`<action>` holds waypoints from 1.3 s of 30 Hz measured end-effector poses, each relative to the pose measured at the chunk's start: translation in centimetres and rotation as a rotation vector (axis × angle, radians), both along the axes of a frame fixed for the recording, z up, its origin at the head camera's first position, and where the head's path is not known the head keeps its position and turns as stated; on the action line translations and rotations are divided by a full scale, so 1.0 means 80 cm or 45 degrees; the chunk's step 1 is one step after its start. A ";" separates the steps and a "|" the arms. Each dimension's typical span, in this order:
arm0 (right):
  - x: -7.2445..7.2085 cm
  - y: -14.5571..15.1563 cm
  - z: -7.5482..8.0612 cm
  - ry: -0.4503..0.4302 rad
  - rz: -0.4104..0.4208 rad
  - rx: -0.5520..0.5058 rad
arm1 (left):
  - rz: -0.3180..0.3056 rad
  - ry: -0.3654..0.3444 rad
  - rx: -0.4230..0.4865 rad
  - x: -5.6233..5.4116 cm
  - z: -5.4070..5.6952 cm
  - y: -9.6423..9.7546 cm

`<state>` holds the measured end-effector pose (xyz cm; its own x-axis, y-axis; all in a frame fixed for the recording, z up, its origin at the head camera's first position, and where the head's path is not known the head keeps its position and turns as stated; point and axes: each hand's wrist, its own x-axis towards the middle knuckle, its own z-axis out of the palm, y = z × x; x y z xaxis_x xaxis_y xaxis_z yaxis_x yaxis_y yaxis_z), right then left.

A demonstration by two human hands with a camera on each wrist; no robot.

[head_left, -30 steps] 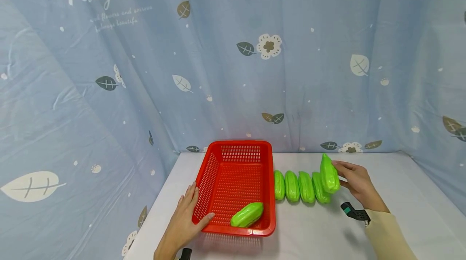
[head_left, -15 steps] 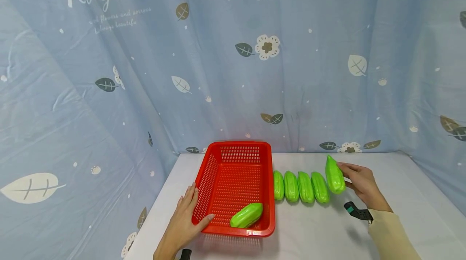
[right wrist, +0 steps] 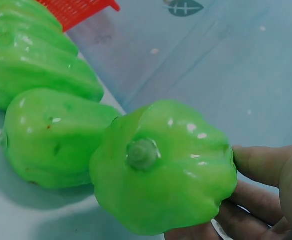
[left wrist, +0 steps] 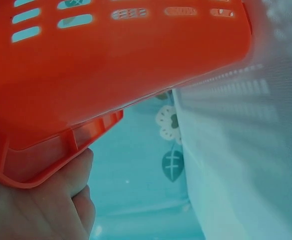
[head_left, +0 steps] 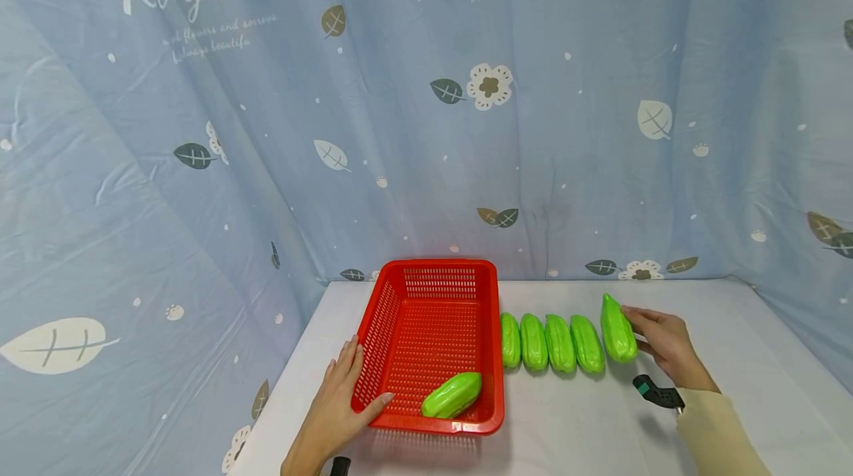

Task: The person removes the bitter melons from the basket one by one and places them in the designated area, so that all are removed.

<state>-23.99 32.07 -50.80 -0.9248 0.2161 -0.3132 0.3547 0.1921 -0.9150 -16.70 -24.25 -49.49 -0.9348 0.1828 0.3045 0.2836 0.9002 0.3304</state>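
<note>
My right hand [head_left: 664,343] pinches a ribbed green papaya [head_left: 618,332] by its right side, thumb above and fingers below, at the right end of a row. The right wrist view shows the papaya's stem end [right wrist: 143,154] toward the camera, overlapping the neighbouring papaya [right wrist: 61,137]. My left hand [head_left: 335,398] rests on the near left corner of a red plastic basket [head_left: 498,357], fingers straight along the left rim and thumb over the front rim. Inside the basket one green papaya [head_left: 452,394] lies slanted near the front right.
Several green papayas, such as this papaya [head_left: 560,343], lie side by side on the white table [head_left: 566,424], right of the basket. A blue patterned curtain [head_left: 413,187] hangs behind the table and along its sides.
My right hand has carried its papaya rightward, then lowered it toward the table, uncovering the last papaya of the row. The left hand and the basket stay in place.
</note>
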 end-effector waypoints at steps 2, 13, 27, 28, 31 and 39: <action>0.000 0.001 -0.004 0.005 0.004 0.009 | -0.001 0.006 -0.001 0.000 -0.001 0.000; -0.004 0.006 -0.025 0.008 0.023 0.051 | -0.012 0.036 -0.049 0.002 0.000 0.000; -0.006 0.005 -0.031 -0.014 0.022 0.084 | -0.039 0.062 -0.117 0.000 0.001 -0.003; -0.006 0.005 -0.032 -0.017 0.023 0.090 | -0.040 0.063 -0.116 0.000 0.001 -0.003; -0.007 0.005 -0.033 -0.027 0.018 0.099 | -0.040 0.054 -0.113 0.000 0.002 -0.002; -0.009 0.003 -0.037 -0.020 0.005 0.123 | -0.027 0.050 -0.104 -0.001 0.002 -0.002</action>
<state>-24.73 32.32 -53.79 -0.9209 0.2421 -0.3054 0.3677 0.2803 -0.8867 -16.80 -24.40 -49.33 -0.9182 0.2279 0.3240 0.3140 0.9175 0.2443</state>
